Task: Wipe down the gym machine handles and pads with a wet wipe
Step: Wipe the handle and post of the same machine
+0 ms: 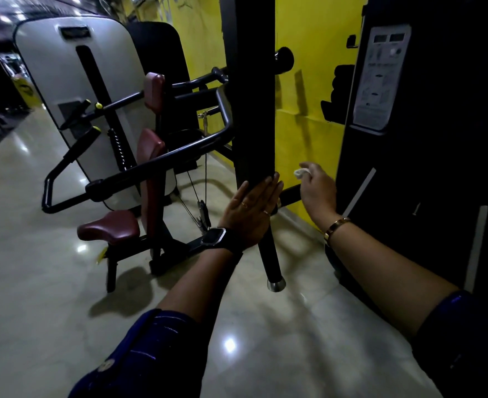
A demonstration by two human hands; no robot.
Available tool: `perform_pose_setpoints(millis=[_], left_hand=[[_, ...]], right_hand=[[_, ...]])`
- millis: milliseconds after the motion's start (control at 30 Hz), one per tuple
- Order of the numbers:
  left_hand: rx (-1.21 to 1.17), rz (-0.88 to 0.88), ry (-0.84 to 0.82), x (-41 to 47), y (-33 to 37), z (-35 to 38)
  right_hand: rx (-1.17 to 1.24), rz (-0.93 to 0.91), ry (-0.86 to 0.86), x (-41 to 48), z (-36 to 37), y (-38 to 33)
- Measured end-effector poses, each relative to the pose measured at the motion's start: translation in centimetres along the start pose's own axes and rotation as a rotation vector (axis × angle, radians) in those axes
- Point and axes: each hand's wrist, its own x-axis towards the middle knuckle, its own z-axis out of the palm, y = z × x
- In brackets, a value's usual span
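Two grips flank the upright black pad (pixel 251 96). The left grip (pixel 251 211) lies flat against the pad's lower end, fingers straight, while the right grip (pixel 318 191) pinches the bunched wet wipe (pixel 301 172). The short handle (pixel 290 196) juts toward 2 o'clock, just below the wipe at 7 o'clock and nearer the right grip. Room looks tight between the yellow wall (pixel 306 81) and the dark housing (pixel 438 168).
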Motion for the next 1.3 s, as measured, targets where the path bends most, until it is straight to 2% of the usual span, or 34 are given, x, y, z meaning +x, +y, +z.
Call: perform_pose_setpoints(millis=[67, 100, 167, 233, 367, 533, 700, 767, 833, 867, 900, 967, 1000, 1067, 1100, 1133, 1167, 1267, 1300], left_hand=[[-0.001, 0.012, 0.005, 0.0, -0.1, 0.0], [0.003, 0.009, 0.003, -0.1, -0.2, 0.0], [0.006, -0.015, -0.012, -0.2, -0.2, 0.0], [0.007, -0.020, -0.027, -0.2, -0.2, -0.1], [-0.036, -0.004, -0.037, -0.1, -0.2, -0.3], [-0.145, -0.039, -0.009, -0.4, -0.4, -0.2], [-0.369, -0.316, 0.042, -0.9, 0.3, -0.7], [-0.461, -0.436, 0.028, -1.2, 0.7, -0.8], [-0.548, -0.545, -0.019, -1.7, 1.0, -1.0], [-0.592, -0.585, -0.049, -1.9, 1.1, -1.2], [-0.625, -0.606, -0.072, -2.2, 1.1, -1.3], [-0.644, -0.606, -0.098, -2.4, 1.2, -1.6], [-0.639, -0.600, -0.113, -2.5, 1.1, -1.8], [-0.628, -0.598, -0.150, -2.5, 1.0, -2.1], [-0.631, -0.597, -0.170, -2.5, 0.9, -2.3], [-0.639, -0.591, -0.187, -2.5, 0.8, -2.4], [-0.647, -0.582, -0.200, -2.5, 0.8, -2.5], [-0.655, -0.573, -0.226, -2.5, 0.6, -2.8], [-0.659, -0.568, -0.236, -2.6, 0.5, -2.7]], right_hand=[[-0.259, -0.268, -0.054, -1.2, 0.5, 0.1], [-0.299, -0.400, -0.055, -2.1, 1.0, -0.1], [-0.246, -0.592, -0.031, -3.9, 1.8, -0.1], [-0.225, -0.672, -0.038, -4.6, 2.0, 0.5], [-0.355, -0.582, 0.034, -4.2, 1.5, 1.6], [-0.353, -0.664, -0.093, -4.5, 1.1, 3.2], [-0.264, -0.550, 0.012, -8.9, 1.9, 4.0], [-0.323, -0.647, -0.047, -10.6, 2.4, 4.8], [-0.490, -0.814, -0.149, -12.2, 3.0, 6.1], [-0.531, -0.842, -0.239, -13.0, 3.1, 7.0], [-0.641, -0.833, -0.267, -14.1, 3.2, 7.6], [-0.920, -0.978, -0.227, -15.9, 4.2, 10.8], [-0.940, -1.087, -0.277, -17.0, 4.6, 13.2], [-0.958, -1.163, -0.493, -18.2, 4.6, 14.9], [-0.974, -1.200, -0.515, -18.2, 4.0, 14.4], [-0.998, -1.312, -0.431, -17.8, 3.6, 13.7], [-0.940, -1.344, -0.333, -17.1, 3.0, 11.8], [-0.602, -1.097, -0.246, -14.3, 2.0, 4.9], [-0.565, -1.051, -0.235, -13.4, 1.7, 3.3]])
